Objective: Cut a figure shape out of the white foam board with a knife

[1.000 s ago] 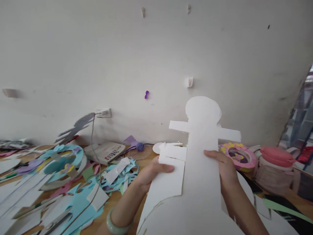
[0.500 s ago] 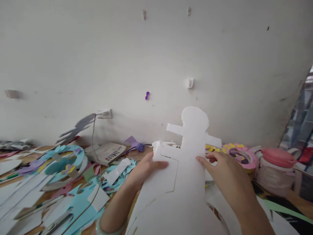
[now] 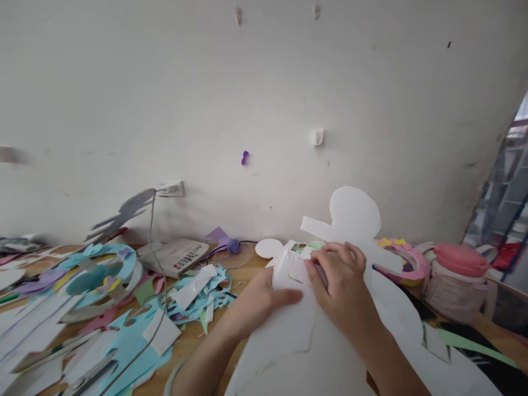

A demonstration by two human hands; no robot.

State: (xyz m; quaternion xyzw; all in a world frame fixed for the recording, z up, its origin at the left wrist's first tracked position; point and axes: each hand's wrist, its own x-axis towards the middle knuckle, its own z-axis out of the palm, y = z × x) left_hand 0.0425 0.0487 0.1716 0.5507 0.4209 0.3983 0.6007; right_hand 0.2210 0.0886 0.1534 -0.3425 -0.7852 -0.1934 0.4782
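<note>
A large white sheet [image 3: 284,335], perhaps foam or card, stands tilted up in front of me, with thin angular cut lines across it. My left hand [image 3: 272,302] grips its left edge, thumb on the near face and fingers behind. At the sheet's upper part, the bent fingers of my right hand [image 3: 340,280] close on it beside a small outlined section [image 3: 299,270]. The right fingertips are partly hidden. Behind my right hand rises a white cut-out [image 3: 355,212] with a rounded head and a straight arm sticking out to the left.
Paper scraps [image 3: 202,291], a keypad device [image 3: 177,256] and a cable [image 3: 165,286] lie on the left, with scissors [image 3: 88,377] nearer me. A pink ring [image 3: 418,264] and a pink bag [image 3: 447,289] stand at the right. The wall [image 3: 264,82] rises behind.
My right hand has moved left from the cut-out's side onto the sheet's top. The rounded cut-out now sits farther right, behind that hand. My left hand still holds the sheet's left edge.
</note>
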